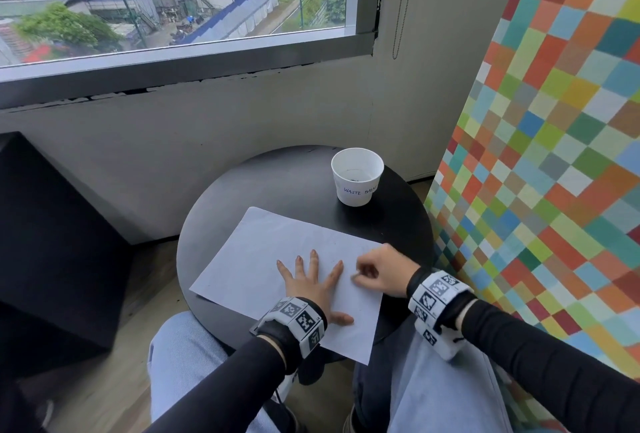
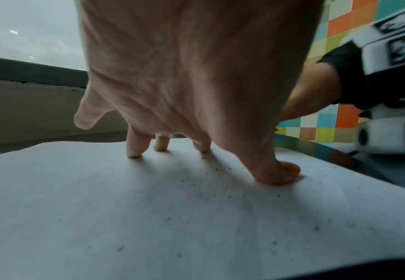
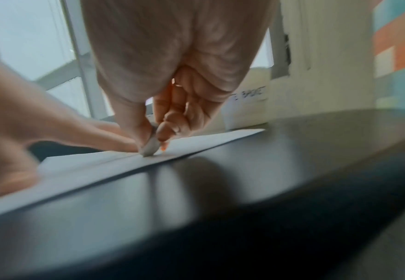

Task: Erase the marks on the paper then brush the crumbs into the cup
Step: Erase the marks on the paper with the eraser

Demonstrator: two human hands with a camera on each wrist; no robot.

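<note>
A white sheet of paper (image 1: 263, 259) lies on the round black table (image 1: 287, 176). My left hand (image 1: 311, 280) presses flat on the paper with its fingers spread; the left wrist view shows the fingers (image 2: 134, 147) on the sheet (image 2: 101, 208) among small dark crumbs (image 2: 206, 173). My right hand (image 1: 374, 273) pinches a small grey-white eraser (image 3: 151, 145) and holds its tip on the paper (image 3: 101, 161) near the right edge. A white paper cup (image 1: 356, 176) labelled "WASTE BASKET" stands at the table's far right, with dark crumbs at its bottom.
A grey wall with a window (image 1: 173, 0) rises behind the table. A panel of coloured squares (image 1: 554, 155) stands close on the right. A black block (image 1: 52, 242) sits on the left. My knees (image 1: 187, 346) in light jeans are under the table's near edge.
</note>
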